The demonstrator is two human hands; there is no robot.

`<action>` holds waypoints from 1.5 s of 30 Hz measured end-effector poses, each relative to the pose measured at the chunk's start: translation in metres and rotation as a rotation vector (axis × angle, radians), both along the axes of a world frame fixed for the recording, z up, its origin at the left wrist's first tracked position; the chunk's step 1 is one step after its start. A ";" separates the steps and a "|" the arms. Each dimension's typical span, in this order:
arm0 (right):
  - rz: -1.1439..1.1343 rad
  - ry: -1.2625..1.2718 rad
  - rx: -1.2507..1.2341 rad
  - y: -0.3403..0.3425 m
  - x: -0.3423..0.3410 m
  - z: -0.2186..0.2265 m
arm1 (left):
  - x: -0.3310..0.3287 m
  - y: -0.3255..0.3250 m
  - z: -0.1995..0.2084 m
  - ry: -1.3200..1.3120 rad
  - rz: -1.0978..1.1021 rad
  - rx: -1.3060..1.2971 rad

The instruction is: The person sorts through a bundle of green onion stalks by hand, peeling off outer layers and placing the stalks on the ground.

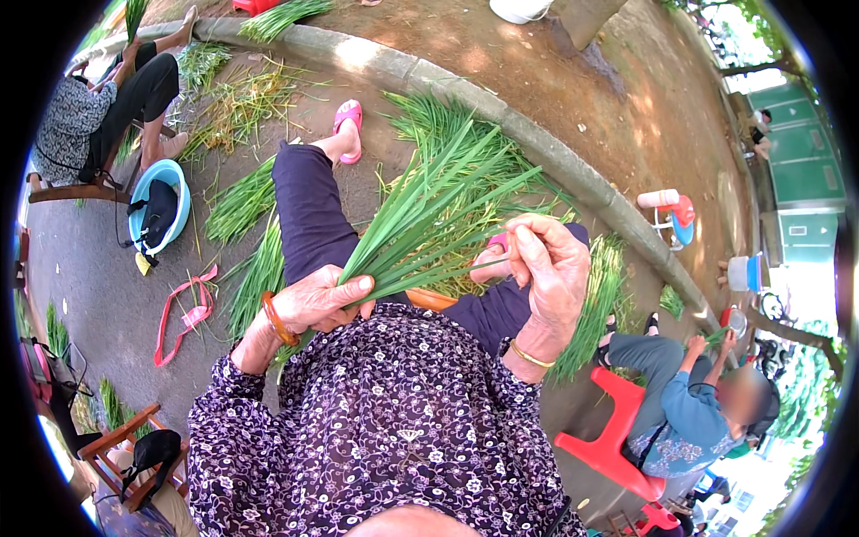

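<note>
Left hand (315, 300): I see it wrapped round the green leaf bundle (416, 224), thumb on top.
Right hand (553, 268): pinching a thin stalk (488, 264) beside it.
Bundle position: above the lap, tips fanning toward the curb (537, 146).
Edges: curb well beyond both hands; red stool (617, 434) lower right.
Room: I have pavement (107, 300) left, below the blue basin (182, 219).

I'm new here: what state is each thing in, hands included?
Left hand's grip: closed around leaf bunch
Leaf bunch: held, fanned out
Right hand's grip: pinched, apparently on a thin strand
Blue basin: upright, holding a black bag
Red stool: sat on
Pink strap: lying loose
Pink slipper: worn
</note>
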State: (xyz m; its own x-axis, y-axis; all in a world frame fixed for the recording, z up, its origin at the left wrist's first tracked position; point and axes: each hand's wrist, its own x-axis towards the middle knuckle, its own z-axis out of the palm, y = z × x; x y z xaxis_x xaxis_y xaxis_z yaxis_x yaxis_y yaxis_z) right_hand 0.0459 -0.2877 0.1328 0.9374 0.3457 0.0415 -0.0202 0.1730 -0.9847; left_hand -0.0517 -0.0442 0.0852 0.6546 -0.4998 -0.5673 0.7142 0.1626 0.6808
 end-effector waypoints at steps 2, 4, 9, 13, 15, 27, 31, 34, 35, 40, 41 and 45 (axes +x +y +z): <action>0.006 0.017 0.017 0.003 0.000 -0.001 | 0.000 0.000 0.000 -0.006 0.001 -0.002; -0.002 0.038 0.033 0.009 -0.001 -0.001 | 0.000 0.000 0.001 -0.014 0.002 0.001; 0.036 0.038 -0.012 0.016 0.000 0.000 | -0.001 0.000 0.000 -0.023 0.011 0.013; 0.057 0.088 0.027 0.013 0.001 0.000 | -0.002 0.002 -0.003 -0.019 0.010 -0.007; 0.095 0.132 0.040 0.012 0.002 0.000 | -0.002 0.003 -0.003 -0.028 0.008 -0.002; 0.128 0.413 0.119 0.008 0.020 -0.015 | -0.002 0.003 -0.002 -0.044 -0.040 -0.005; 0.137 0.454 0.139 0.008 0.023 -0.018 | -0.003 0.003 -0.004 -0.038 -0.063 -0.018; 0.146 0.460 0.126 0.007 0.026 -0.023 | -0.002 0.000 -0.002 -0.064 -0.070 -0.022; 0.161 0.460 0.113 0.007 0.027 -0.024 | -0.002 0.000 0.000 -0.062 -0.077 -0.016; 0.217 0.467 0.124 0.005 0.029 -0.026 | -0.001 -0.001 0.000 -0.060 -0.084 0.005; 0.223 0.467 0.135 0.005 0.029 -0.026 | -0.001 -0.001 -0.001 -0.048 -0.084 0.002; 0.199 0.466 0.157 0.005 0.026 -0.026 | -0.001 -0.001 -0.001 -0.022 -0.080 -0.001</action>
